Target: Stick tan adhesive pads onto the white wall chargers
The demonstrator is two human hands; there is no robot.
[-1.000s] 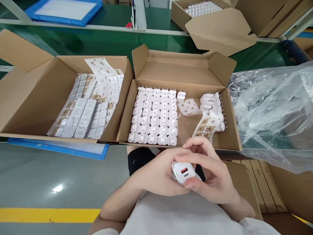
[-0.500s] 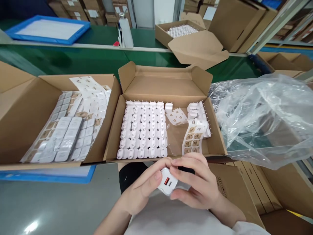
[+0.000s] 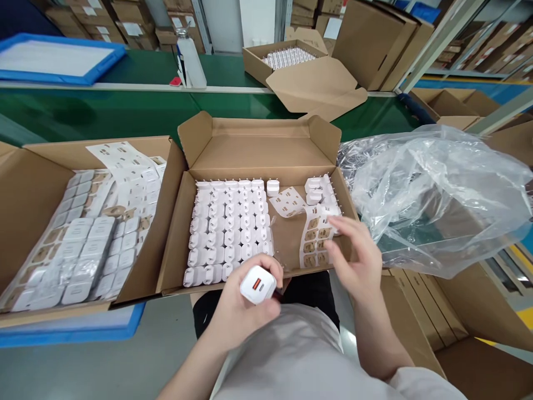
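A white USB charger sits in my left hand, its face with an orange port and a smaller port turned up toward me. The fingers and thumb wrap round its sides. My right hand is apart from it, thumb and fingers spread, over the right end of the middle cardboard box. Just left of its fingertips hangs a sticker sheet with brown labels. Rows of white chargers fill the box's left part. A smaller group of chargers stands at its right, near a second sheet.
At the left, an open carton holds wrapped white pieces and sticker sheets. Clear plastic bags lie at the right. Behind are a bottle, a blue-framed tray and another charger box. Open cartons stand lower right.
My right hand has let go of the charger and moved right and up toward the sticker sheet. My left hand keeps the charger, now further left. The whole view has shifted slightly.
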